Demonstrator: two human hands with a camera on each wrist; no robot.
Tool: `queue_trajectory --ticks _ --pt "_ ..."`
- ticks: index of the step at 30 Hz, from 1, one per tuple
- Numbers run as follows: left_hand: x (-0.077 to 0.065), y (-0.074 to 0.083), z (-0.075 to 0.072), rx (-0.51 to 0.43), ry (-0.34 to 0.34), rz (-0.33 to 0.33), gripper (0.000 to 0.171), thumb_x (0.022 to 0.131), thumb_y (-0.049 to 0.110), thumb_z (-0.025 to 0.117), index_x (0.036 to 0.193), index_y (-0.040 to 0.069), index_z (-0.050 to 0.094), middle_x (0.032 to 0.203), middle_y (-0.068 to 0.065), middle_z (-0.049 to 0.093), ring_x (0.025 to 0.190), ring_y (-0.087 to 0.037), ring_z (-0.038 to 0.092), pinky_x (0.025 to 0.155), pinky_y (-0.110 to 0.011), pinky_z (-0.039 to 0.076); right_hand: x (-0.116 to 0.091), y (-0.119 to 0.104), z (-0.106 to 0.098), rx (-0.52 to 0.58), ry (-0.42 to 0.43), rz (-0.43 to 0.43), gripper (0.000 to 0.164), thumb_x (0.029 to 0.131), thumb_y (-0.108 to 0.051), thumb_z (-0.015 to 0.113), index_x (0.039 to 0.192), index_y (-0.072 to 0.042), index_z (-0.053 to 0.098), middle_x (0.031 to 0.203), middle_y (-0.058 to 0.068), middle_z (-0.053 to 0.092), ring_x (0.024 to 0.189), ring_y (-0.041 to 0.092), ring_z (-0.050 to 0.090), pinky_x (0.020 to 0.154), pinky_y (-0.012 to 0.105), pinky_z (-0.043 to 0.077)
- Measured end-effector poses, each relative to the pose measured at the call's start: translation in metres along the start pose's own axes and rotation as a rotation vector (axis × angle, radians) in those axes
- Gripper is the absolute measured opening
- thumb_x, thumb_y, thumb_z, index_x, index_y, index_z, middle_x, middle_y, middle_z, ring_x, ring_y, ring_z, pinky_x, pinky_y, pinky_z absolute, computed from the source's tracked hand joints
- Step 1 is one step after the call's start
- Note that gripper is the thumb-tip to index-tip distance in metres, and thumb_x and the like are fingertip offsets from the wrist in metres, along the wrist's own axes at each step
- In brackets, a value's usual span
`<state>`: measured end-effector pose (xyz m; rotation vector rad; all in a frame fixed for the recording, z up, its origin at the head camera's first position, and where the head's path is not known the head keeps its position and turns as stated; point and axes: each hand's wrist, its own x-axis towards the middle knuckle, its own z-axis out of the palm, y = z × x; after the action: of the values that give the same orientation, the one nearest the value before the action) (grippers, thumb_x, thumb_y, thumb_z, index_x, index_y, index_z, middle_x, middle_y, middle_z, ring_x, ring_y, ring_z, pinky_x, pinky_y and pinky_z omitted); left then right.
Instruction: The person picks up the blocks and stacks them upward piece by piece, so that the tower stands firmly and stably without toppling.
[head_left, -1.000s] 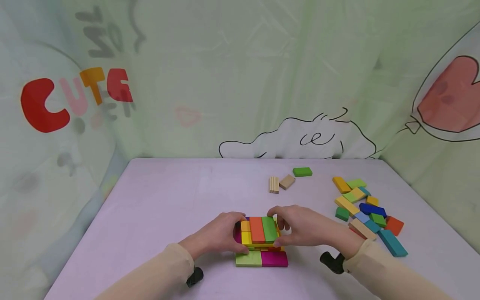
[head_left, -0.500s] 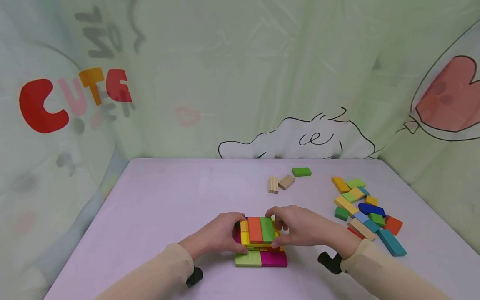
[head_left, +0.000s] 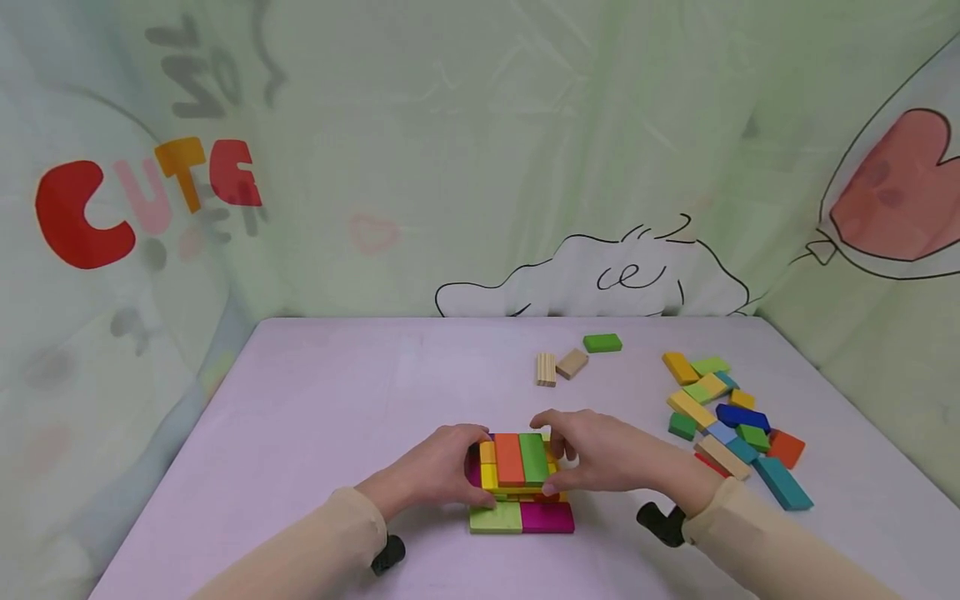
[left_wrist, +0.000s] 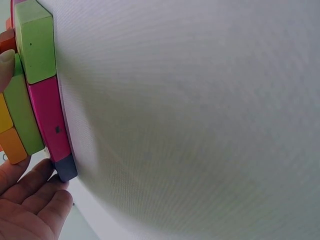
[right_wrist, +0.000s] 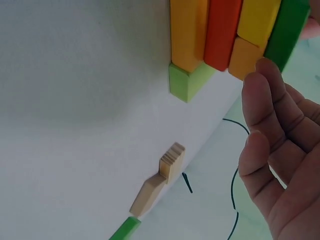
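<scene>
Nothing visibly shifting since earlier frame. On counter point(head_left: 375, 383), my left hand point(head_left: 441, 468) half-curled, bracing block stack point(head_left: 509, 460) between thumb and fingers; right hand point(head_left: 602, 450) half-curled, pinching green block point(head_left: 534, 458) on top. Squeezing unevenly, I'm risking skewing layers.

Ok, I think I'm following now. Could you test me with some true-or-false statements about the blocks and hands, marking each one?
1. The left hand and the right hand are both at the block stack. True.
2. On top, an orange block lies directly beside a green block. True.
3. Every block is in the stack. False: many loose blocks lie on the right of the table.
4. The stack's lowest front edge is all one colour. False: it shows a light green block and a magenta block.
5. Two plain wooden blocks lie beyond the stack. True.
</scene>
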<state>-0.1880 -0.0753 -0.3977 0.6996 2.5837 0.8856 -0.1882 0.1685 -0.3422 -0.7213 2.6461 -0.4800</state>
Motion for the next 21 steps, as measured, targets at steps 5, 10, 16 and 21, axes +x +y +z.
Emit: queue_trajectory --ticks 5,10,16,21 --pt "0.001 0.002 -0.001 0.015 0.000 0.003 0.066 0.077 0.031 0.090 0.130 0.005 0.062 0.134 -0.008 0.064 0.117 -0.019 0.060 0.110 -0.038 0.051 -0.016 0.024 -0.018 0.011 0.100 -0.011 0.053 0.093 -0.033 0.075 0.135 -0.004 0.058 0.090 -0.005 0.064 0.081 0.010 0.056 0.068 0.021 0.052" --pt "0.001 0.003 -0.001 0.018 -0.006 -0.002 0.066 0.077 0.031 0.090 0.131 0.005 0.062 0.135 -0.008 0.064 0.118 -0.019 0.059 0.110 -0.038 0.050 -0.037 0.082 -0.027 -0.073 0.172 0.117 0.039 0.095 -0.019 0.072 0.128 -0.002 0.064 0.090 -0.003 0.064 0.080 0.012 0.055 0.066 0.022 0.052" --pt "0.001 0.003 -0.001 0.016 -0.013 -0.014 0.067 0.077 0.032 0.090 0.131 0.005 0.062 0.133 -0.008 0.064 0.117 -0.019 0.059 0.110 -0.038 0.051 -0.067 0.135 -0.019 -0.117 0.069 0.220 0.028 0.089 -0.020 0.079 0.111 -0.006 0.071 0.088 -0.005 0.063 0.081 0.012 0.054 0.066 0.022 0.051" --pt "-0.001 0.003 -0.001 0.030 -0.001 -0.018 0.068 0.076 0.032 0.090 0.132 0.005 0.061 0.136 -0.009 0.064 0.120 -0.021 0.059 0.111 -0.040 0.049 -0.077 0.144 -0.011 -0.200 0.026 0.310 0.039 0.081 -0.036 0.086 0.103 -0.009 0.069 0.085 -0.005 0.062 0.079 0.013 0.053 0.066 0.029 0.053"
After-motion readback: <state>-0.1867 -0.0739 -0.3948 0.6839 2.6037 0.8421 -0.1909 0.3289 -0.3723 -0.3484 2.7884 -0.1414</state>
